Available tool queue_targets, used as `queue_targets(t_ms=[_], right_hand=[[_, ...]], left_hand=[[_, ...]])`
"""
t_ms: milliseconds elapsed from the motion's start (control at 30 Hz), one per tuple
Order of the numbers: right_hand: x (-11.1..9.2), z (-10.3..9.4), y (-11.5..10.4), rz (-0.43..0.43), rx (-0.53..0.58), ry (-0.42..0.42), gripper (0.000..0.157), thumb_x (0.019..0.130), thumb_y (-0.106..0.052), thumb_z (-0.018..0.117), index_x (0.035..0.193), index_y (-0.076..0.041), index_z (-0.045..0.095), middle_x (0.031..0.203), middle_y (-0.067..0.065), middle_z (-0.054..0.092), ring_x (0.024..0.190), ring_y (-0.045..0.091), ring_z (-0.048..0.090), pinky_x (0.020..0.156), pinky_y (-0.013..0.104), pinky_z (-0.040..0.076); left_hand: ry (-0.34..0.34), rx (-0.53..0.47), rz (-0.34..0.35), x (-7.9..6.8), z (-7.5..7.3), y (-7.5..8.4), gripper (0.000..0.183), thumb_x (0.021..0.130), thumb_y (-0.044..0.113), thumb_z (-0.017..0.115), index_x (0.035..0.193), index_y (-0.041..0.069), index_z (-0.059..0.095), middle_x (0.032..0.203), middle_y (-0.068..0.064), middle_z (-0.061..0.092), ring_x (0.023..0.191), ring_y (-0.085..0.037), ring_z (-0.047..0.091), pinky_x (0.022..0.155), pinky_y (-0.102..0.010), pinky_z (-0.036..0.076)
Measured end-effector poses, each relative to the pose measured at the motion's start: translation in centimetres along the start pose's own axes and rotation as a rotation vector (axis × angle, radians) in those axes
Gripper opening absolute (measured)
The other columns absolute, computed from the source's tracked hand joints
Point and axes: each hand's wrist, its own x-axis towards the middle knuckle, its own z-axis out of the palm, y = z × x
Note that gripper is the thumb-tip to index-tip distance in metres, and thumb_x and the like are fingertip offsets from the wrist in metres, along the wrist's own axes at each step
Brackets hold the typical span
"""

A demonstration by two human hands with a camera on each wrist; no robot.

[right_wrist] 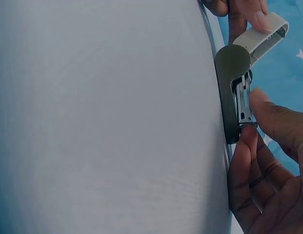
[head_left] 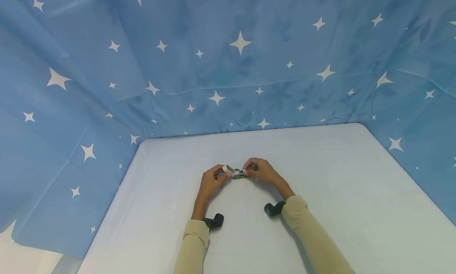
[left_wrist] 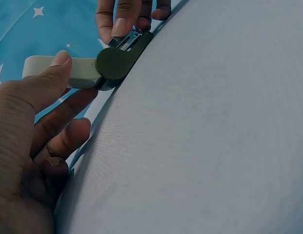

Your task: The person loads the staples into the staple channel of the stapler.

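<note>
A small stapler point(head_left: 238, 175) with a green base point(right_wrist: 227, 102) and a white top cover point(left_wrist: 84, 69) is held over the white table, its cover swung up from the base. Between thumb and fingers, my left hand point(head_left: 211, 181) pinches the white cover. At the other end, my right hand point(head_left: 264, 172) has its thumb and fingertips on the metal staple channel point(right_wrist: 244, 105), thumb along the side and a finger at its front tip. Both wrist views show the channel exposed; my right fingers hide part of it in the left wrist view.
The white table point(head_left: 338, 179) spreads out around both hands. Blue curtains point(head_left: 228, 72) with white stars hang behind it and along both sides. Dark wrist cameras point(head_left: 215, 221) are strapped at both sleeve cuffs.
</note>
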Motion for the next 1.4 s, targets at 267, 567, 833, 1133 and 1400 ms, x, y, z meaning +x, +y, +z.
queue_targets(t_ms=[267,567,833,1133,1400], right_hand=[[-0.1,0.1,-0.5,0.014,-0.029,0.018,0.011,0.087,-0.012,0.074,0.096,-0.010,0.068,0.096,0.007,0.069,0.074,0.013,0.064,0.061,0.026,0.053],[-0.3,0.3,-0.4,0.004,-0.049,0.033,0.013,0.087,-0.017,0.075,0.097,-0.011,0.070,0.098,0.006,0.070,0.078,0.014,0.066,0.066,0.027,0.052],[-0.2,0.2,-0.3,0.033,-0.059,0.024,0.014,0.093,-0.020,0.066,0.100,-0.009,0.072,0.100,0.007,0.072,0.085,0.018,0.066,0.069,0.028,0.052],[0.2,0.6,-1.0,0.116,-0.131,0.071,0.016,0.093,-0.026,0.066,0.097,-0.012,0.073,0.092,0.002,0.071,0.083,0.017,0.063,0.069,0.029,0.047],[0.5,1.1,-1.2,0.195,-0.198,0.097,0.015,0.089,-0.031,0.069,0.092,-0.017,0.073,0.081,-0.002,0.065,0.072,0.014,0.054,0.064,0.028,0.039]], left_hand=[[0.001,-0.009,0.013,-0.1,0.0,0.3,0.030,0.085,0.035,0.076,0.110,0.018,0.071,0.109,-0.007,0.074,0.051,-0.009,0.055,0.052,-0.024,0.048],[-0.004,-0.013,0.024,-0.1,0.0,0.3,0.029,0.086,0.033,0.076,0.111,0.018,0.071,0.108,-0.007,0.074,0.051,-0.009,0.055,0.052,-0.024,0.047],[-0.009,0.006,0.022,0.0,-0.1,0.0,0.028,0.087,0.033,0.075,0.110,0.018,0.070,0.108,-0.006,0.075,0.051,-0.008,0.055,0.052,-0.024,0.048],[0.001,-0.029,0.045,0.0,-0.1,0.1,0.027,0.086,0.031,0.076,0.108,0.016,0.071,0.105,-0.008,0.075,0.051,-0.010,0.055,0.052,-0.024,0.047],[-0.003,0.000,0.032,0.0,-0.1,-0.1,0.028,0.087,0.032,0.075,0.110,0.018,0.070,0.106,-0.006,0.075,0.051,-0.008,0.055,0.052,-0.023,0.047]])
